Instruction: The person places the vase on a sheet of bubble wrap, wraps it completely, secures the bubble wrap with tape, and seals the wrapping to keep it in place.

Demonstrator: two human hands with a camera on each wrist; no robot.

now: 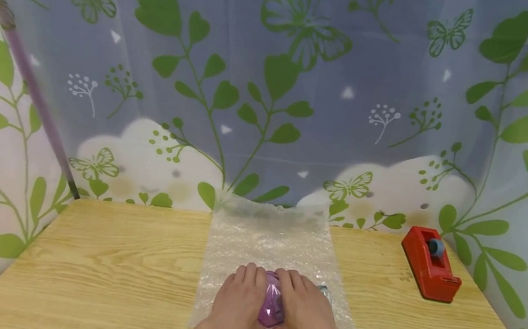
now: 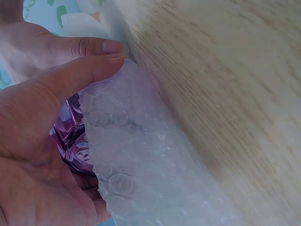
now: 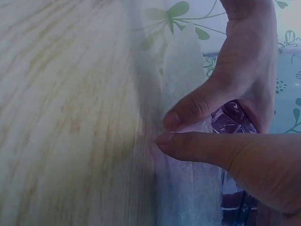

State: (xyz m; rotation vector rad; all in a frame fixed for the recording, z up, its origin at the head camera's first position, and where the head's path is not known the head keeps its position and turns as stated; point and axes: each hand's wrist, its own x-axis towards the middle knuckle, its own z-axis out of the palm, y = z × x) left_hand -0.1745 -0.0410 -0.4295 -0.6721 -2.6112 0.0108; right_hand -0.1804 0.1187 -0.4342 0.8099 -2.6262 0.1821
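Seemingly you're at the wrapping step: your left hand [image 1: 239, 300] and right hand [image 1: 307, 310] curl round the shiny purple packet [image 1: 272, 305], thumbs against the translucent bubble-wrap sheet [image 1: 268, 236]; next probably needs a snug fold.

Clock centred on the head view. Hands: two, left hand [image 1: 238, 300] and right hand [image 1: 307, 310], 6 o'clock. Purple packet [image 1: 272, 300]: one, between them (bluish bit [image 1: 325, 293] at right hand: separate item or not, cannot tell). Bubble-wrap sheet [image 1: 273, 240]: one, 6 o'clock. Red tape dispenser [image 1: 425, 257]: one, 4 o'clock; tape roll [image 1: 436, 247]: one. Tabletop [image 1: 116, 262]: one. Slanting pole [image 1: 35, 68]: one, 9 to 10 o'clock.
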